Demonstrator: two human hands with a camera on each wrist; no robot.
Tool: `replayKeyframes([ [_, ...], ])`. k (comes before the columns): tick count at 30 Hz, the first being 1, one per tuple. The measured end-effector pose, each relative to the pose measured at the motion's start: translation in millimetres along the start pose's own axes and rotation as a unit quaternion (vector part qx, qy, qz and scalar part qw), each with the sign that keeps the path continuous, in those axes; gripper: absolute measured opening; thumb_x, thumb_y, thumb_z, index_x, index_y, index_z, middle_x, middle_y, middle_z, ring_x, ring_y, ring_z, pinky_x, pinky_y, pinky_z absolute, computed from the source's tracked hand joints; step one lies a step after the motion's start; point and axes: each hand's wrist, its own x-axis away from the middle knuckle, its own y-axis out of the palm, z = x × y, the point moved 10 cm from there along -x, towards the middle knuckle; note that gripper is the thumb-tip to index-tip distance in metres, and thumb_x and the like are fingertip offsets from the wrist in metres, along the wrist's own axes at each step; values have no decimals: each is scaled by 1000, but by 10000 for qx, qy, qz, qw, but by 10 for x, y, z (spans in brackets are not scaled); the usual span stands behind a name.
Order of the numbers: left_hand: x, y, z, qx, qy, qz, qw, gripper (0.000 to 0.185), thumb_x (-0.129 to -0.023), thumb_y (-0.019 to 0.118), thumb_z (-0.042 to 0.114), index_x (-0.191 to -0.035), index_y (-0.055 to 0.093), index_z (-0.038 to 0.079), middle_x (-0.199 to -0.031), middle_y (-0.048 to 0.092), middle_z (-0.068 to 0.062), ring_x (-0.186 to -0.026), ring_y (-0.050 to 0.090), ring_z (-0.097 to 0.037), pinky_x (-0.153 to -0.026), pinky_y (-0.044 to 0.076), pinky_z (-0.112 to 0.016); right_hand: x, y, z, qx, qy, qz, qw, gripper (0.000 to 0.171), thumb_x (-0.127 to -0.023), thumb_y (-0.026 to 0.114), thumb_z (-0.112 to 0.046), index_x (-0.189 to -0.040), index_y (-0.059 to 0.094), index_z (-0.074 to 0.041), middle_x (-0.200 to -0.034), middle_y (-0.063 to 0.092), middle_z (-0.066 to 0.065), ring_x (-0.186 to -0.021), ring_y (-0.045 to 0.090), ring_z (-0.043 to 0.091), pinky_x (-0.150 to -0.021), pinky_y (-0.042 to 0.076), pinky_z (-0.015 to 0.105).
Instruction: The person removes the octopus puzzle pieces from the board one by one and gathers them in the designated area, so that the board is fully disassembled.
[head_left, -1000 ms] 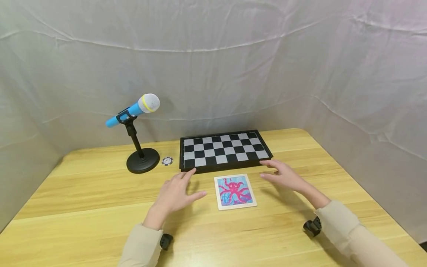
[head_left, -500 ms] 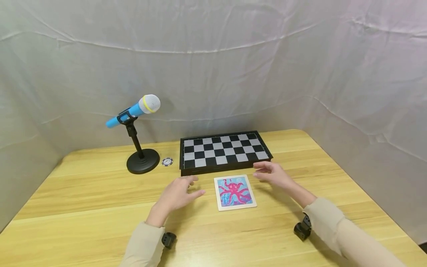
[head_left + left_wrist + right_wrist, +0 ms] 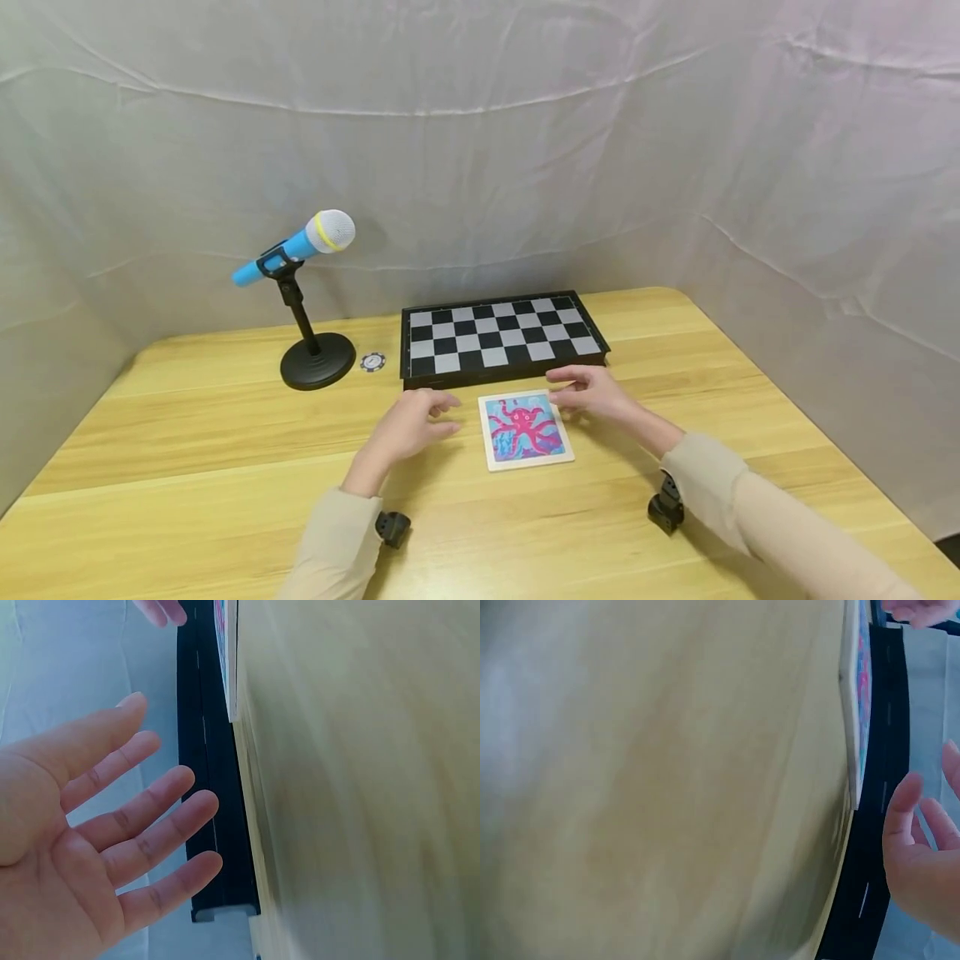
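Observation:
A square puzzle board with a pink octopus picture and a pale rim lies flat on the table. To its left my left hand hovers, fingers spread and relaxed, holding nothing. The left wrist view shows that palm with its fingers apart. My right hand is held at the board's upper right corner, fingers loosely bent. In the right wrist view, that hand has nothing between thumb and fingers, and the puzzle's edge stands apart from it.
Behind the puzzle lies a black-framed checkered chessboard. A blue toy microphone sits on a black stand at the back left, with a poker chip beside its base. Grey cloth hangs around the wooden table.
Both hands have moved inward, the right one leftward to the puzzle's corner and the left one slightly rightward. The puzzle stays where it was on the table.

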Motion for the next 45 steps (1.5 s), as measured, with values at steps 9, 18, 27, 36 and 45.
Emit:
replayKeyframes([
  [9,-99,83,60,199,-12,-157,9997,30,-79,68,12,-106,63,2,-99,62,-12,-89,56,-24,-76,46,-36,-49,138,-6,165,2,-351,9992,45,-78,66,-3,-118,51,8,-101,60,18,-64,56,18,-58,49,28],
  [18,-179,139,112,212,16,-261,9994,30,-79,68,13,-106,63,3,-102,61,-11,-89,56,-24,-76,46,-34,-93,251,-23,628,-164,-712,9953,46,-75,70,-5,-118,54,4,-82,62,12,-47,47,13,-46,40,21],
  [27,-237,216,99,199,-144,-449,9987,31,-78,69,14,-107,63,5,-97,61,-11,-81,57,-19,-69,47,-31,-99,345,-53,1082,-554,-862,9888,49,-74,71,-4,-118,53,6,-84,52,10,-47,42,10,-41,36,18],
  [36,-285,275,61,269,-225,-610,9975,37,-76,71,15,-110,62,5,-94,61,-11,-81,56,-20,-67,47,-30,-108,373,-73,1572,-774,-842,9809,46,-73,72,-7,-114,57,5,-74,50,4,-50,40,9,-43,33,17],
  [45,-350,353,47,216,-351,-893,9952,37,-77,71,14,-111,62,4,-82,60,-6,-70,51,-16,-60,43,-26,-113,404,-94,1872,-860,-882,9746,44,-73,72,-7,-113,58,5,-74,50,3,-60,40,15,-50,33,21],
])
